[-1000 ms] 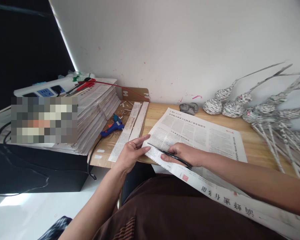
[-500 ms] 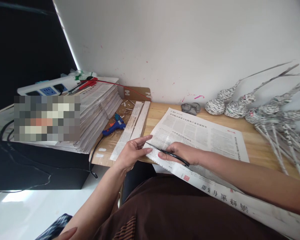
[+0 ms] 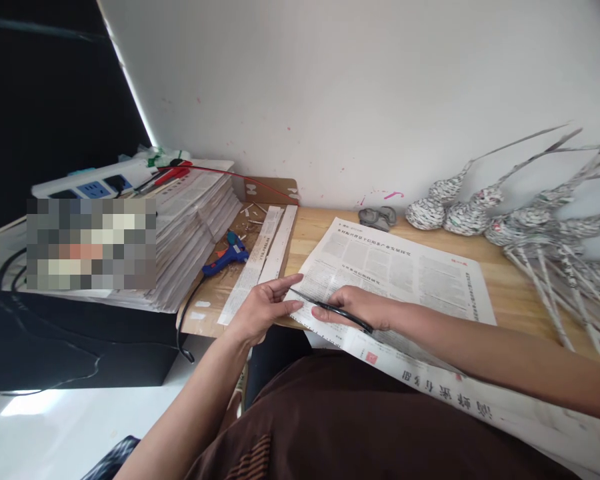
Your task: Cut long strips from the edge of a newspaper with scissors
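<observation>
A folded newspaper sheet (image 3: 395,267) lies on the wooden desk (image 3: 520,280) and hangs over its near edge onto my lap. My right hand (image 3: 360,308) is closed on a thin black blade-like tool (image 3: 330,311) whose tip points left along the sheet's near fold. My left hand (image 3: 263,308) rests at the sheet's left edge, fingers stretched out and pressing the paper flat beside the tool's tip.
Two cut newspaper strips (image 3: 265,257) and a blue glue gun (image 3: 226,256) lie on cardboard at the left. A tall stack of newspapers (image 3: 190,220) carries a power strip (image 3: 93,187). Rolled-paper gourd shapes and sticks (image 3: 525,227) fill the right; a grey cloth (image 3: 377,216) sits by the wall.
My right hand has slid the black tool a little to the left along the fold, toward my left hand. The left hand has stayed in place.
</observation>
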Action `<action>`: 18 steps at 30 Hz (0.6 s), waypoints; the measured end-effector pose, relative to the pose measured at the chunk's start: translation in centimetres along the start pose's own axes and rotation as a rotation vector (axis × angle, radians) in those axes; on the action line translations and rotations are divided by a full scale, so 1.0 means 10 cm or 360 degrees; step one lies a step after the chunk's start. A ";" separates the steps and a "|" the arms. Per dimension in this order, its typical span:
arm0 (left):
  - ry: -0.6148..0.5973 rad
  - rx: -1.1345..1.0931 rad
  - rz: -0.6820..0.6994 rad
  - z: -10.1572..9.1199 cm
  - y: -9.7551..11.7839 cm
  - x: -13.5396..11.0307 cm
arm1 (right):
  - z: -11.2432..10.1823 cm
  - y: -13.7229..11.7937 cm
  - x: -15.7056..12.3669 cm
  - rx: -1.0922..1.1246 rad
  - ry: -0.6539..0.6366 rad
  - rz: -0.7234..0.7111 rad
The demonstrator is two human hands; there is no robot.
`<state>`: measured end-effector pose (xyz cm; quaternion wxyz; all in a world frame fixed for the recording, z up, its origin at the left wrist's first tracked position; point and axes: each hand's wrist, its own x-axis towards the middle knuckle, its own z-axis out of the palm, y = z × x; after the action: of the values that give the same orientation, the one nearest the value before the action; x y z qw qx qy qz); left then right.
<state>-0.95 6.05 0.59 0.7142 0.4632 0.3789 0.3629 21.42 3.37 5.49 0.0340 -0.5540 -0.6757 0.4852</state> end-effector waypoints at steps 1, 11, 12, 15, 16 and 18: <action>0.0002 0.0002 -0.0002 0.00 0.00 0.00 | 0.00 -0.01 0.00 0.0004 0.0004 0.0000; -0.0021 0.0017 -0.0093 0.01 0.06 -0.01 | 0.03 0.08 0.00 -0.0119 0.0043 -0.0148; -0.0027 0.0020 -0.0088 0.00 0.06 -0.01 | 0.01 0.10 -0.03 -0.0121 0.0024 -0.0123; -0.0006 0.0055 -0.0070 -0.03 0.05 0.01 | -0.08 0.22 -0.26 -0.0129 0.0098 -0.0071; 0.0007 0.0076 -0.0068 -0.04 0.05 0.01 | -0.12 0.30 -0.37 -0.0147 0.0211 -0.0062; 0.0026 0.0124 -0.0075 -0.07 0.05 0.02 | -0.19 0.51 -0.62 -0.0229 0.0575 0.0055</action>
<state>-1.51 6.63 0.81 0.7009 0.4788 0.4093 0.3347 28.59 -0.73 6.06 0.1066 -0.6447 -0.6819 0.3286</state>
